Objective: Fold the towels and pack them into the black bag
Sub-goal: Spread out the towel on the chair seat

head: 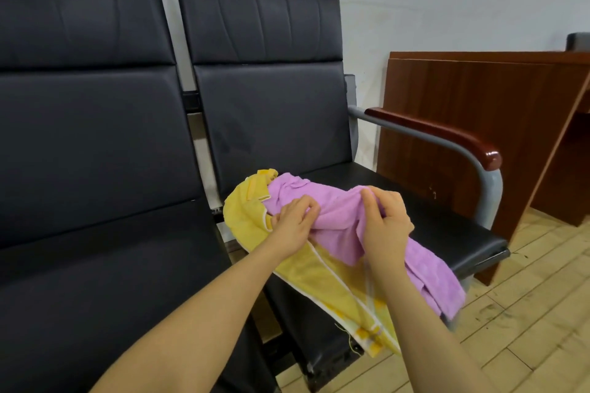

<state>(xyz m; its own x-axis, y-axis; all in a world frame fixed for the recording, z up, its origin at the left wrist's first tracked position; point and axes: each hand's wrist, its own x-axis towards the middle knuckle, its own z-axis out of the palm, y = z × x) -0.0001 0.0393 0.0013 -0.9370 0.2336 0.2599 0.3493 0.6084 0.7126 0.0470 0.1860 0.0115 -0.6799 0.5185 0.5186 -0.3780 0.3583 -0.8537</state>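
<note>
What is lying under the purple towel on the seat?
A yellow towel lies under the purple towel, on the black seat. Its middle is covered, so anything else beneath cannot be seen.

We find no readable text, label, brand, number or sign on any surface here

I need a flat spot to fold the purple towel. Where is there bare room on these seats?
The black padded seat on the left is bare up to its backrest. The right seat is crowded: the crumpled purple towel lies over the yellow towel, leaving a bare strip beside the wooden-capped armrest.
</note>
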